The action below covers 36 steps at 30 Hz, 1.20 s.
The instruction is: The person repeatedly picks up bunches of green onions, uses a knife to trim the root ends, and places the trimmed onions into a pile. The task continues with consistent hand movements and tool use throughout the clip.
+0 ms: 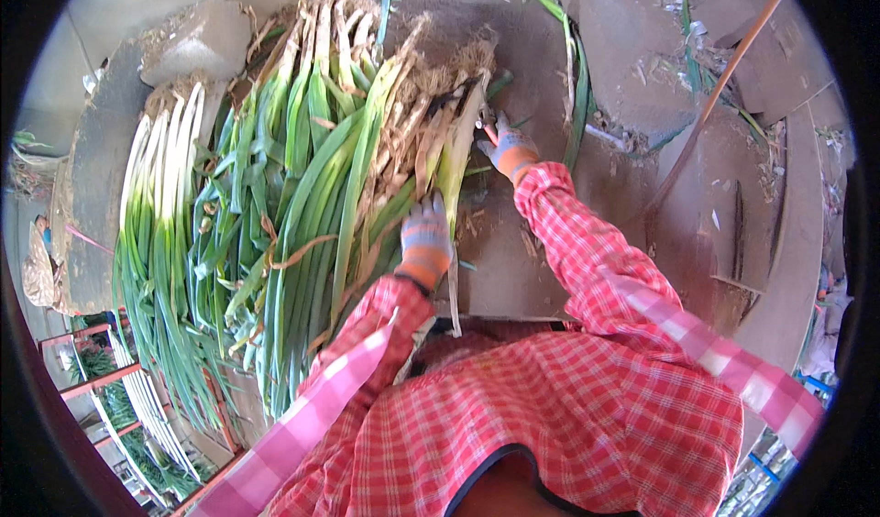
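My left hand, in a grey and orange work glove, grips a long green onion stalk low down, its thumb hidden. That stalk lies with its roots pointing away from me. At its upper right side, my right hand, gloved alike, holds a small tool with a reddish handle; its metal end is too small to make out. Left of my hands lies a pile of untrimmed green onions with dry brown outer leaves and matted roots. Farther left are several clean white-stemmed green onions, laid side by side.
Everything lies on a brown work surface strewn with scraps. A stone-like block sits at the upper left. Loose leaves and a slanting brown pole are to the right. A red-framed rack holds more greens at lower left.
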Each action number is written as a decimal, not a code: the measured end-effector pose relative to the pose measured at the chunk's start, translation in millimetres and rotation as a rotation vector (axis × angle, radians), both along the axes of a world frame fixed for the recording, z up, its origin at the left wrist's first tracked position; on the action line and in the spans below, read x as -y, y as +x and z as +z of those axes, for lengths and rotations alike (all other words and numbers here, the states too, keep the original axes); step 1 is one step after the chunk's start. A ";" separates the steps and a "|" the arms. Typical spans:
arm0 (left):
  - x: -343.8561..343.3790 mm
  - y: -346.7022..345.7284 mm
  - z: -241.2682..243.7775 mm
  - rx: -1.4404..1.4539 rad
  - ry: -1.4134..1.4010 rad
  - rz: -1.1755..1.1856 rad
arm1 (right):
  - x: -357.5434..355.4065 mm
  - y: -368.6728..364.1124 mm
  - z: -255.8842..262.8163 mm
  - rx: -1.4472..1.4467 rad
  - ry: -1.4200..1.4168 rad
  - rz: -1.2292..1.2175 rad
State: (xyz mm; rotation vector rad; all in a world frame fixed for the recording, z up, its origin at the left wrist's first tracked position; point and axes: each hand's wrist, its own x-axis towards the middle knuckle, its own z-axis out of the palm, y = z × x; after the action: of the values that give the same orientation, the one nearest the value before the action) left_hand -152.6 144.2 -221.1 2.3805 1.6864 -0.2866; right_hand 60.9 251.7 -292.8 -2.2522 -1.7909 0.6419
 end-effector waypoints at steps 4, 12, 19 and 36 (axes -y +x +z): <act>-30.6 27.6 0.0 -0.127 -0.316 0.047 | 74.8 14.0 23.4 0.206 -0.100 -0.115; -21.5 3.9 -55.7 0.854 -0.940 0.273 | 179.9 -15.8 21.5 -1.048 0.128 -0.367; -19.5 -14.2 26.6 1.087 -1.040 0.318 | 159.4 -32.5 59.2 -1.840 -0.023 -0.370; 11.6 -47.1 54.7 1.438 -0.898 0.204 | 115.1 -19.1 135.0 -1.590 -0.157 0.016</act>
State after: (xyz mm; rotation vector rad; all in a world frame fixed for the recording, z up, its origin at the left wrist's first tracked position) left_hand -199.7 132.5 -166.4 1.0861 0.7477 0.5036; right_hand 41.8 136.6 -157.8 -0.9380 -0.8505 1.8264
